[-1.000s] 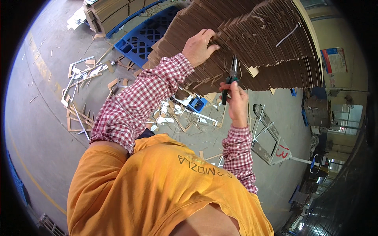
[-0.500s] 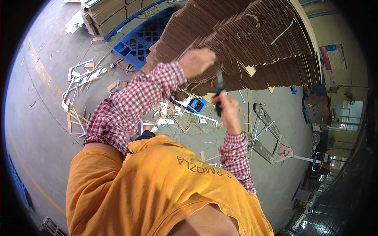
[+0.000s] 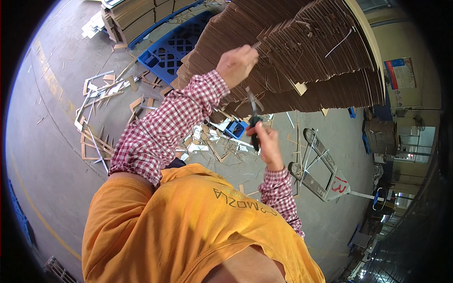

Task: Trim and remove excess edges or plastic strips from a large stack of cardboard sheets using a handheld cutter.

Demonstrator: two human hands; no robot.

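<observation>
A tall stack of brown cardboard sheets (image 3: 283, 61) fills the upper middle, its layered, ragged edges facing me. My left hand (image 3: 237, 65) is against the stack's near left side, fingers curled in; a small light bit shows at the fingertips, too small to name. Lower and to the right, my right hand (image 3: 267, 143) grips the dark handle of a knife (image 3: 255, 104). Its metal blade points up toward the stack, just short of my left hand; whether the tip touches the cardboard I cannot tell.
Cardboard and white offcuts (image 3: 207, 141) litter the floor below the stack, with more frame-shaped scraps (image 3: 96, 101) at left. A blue plastic pallet (image 3: 172, 52) lies behind. A pallet jack (image 3: 325, 172) stands at right. Another cardboard stack (image 3: 137, 21) is at the far left.
My right hand has drawn the knife left and slightly down, and the blade now tilts up to the left. My left hand has moved slightly up along the stack.
</observation>
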